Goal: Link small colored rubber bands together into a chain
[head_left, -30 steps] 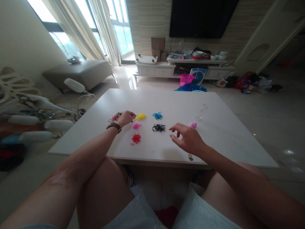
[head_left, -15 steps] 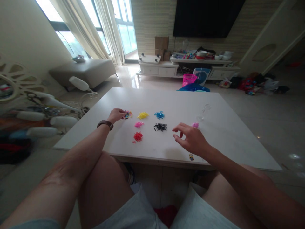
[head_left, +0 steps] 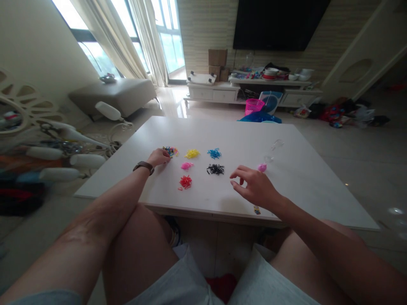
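Observation:
On the white table (head_left: 197, 133) lie small rubber bands heaped by colour. My left hand (head_left: 158, 157), a dark band on its wrist, is at the near edge of a mixed-colour pile (head_left: 171, 150). Its fingers are pressed together at the tips; whatever they hold is too small to make out. To the right of it are a yellow pile (head_left: 192, 153), a pink pile (head_left: 187, 166), a red pile (head_left: 185, 182), a blue pile (head_left: 214, 153) and a black pile (head_left: 216, 169). My right hand (head_left: 252, 184) hovers right of the black pile, fingers curved and apart, holding nothing.
Beyond my right hand lie a pink object (head_left: 262, 167) and clear plastic pieces (head_left: 277, 145). A small yellow-and-blue figure (head_left: 257, 210) is at the table's near edge. A lamp with white shades (head_left: 108, 111) stands left of the table; a pink basket (head_left: 253, 106) is behind it.
My left hand has shifted slightly toward me and right, showing more of the mixed pile. My right hand keeps its pose. The whole view has moved a little.

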Available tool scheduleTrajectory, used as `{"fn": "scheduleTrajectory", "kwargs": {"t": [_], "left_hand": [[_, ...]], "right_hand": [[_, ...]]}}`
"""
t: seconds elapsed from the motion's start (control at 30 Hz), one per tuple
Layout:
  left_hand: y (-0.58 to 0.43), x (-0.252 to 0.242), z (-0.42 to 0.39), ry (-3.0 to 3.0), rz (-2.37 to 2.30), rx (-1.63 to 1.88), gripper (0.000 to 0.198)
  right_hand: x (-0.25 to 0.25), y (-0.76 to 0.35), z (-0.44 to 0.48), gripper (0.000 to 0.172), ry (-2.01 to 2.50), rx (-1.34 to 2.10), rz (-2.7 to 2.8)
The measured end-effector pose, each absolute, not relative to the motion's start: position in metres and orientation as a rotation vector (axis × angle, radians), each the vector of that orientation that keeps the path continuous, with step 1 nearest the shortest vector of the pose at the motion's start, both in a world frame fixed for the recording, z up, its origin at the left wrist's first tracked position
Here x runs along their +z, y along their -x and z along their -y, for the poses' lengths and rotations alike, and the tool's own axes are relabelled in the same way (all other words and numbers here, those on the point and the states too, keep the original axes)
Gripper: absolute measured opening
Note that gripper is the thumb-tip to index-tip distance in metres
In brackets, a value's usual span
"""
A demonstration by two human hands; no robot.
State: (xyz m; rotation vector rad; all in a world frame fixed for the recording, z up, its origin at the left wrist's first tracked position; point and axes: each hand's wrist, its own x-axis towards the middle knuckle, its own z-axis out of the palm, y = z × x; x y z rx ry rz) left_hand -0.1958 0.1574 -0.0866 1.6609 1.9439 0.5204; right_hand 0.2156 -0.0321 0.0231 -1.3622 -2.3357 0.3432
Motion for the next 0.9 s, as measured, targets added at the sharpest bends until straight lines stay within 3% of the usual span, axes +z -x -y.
{"fn": "scheduleTrajectory", "kwargs": {"t": [0.17,0.33,0.67,0.9], "left_hand": [[0.190,-0.083,-0.157,-1.713,-1.999,0.465,0.005],[0.187,-0.074,-0.156,-1.753,-1.909,0.485,0.013],[0.104,-0.032,-0.120,-2.103,-1.285,0.606,0.019],[0.049,-0.022,-0.081,-2.107,-0.939,0.587,0.020]], "right_hand": [[0.023,-0.216,0.033,0.009,1.362,0.339,2.352],[0.022,-0.217,0.032,0.010,1.345,0.329,2.364],[0.015,-0.215,0.028,0.011,1.360,0.358,2.371],[-0.018,-0.200,0.008,0.014,1.380,0.593,2.257]]}}
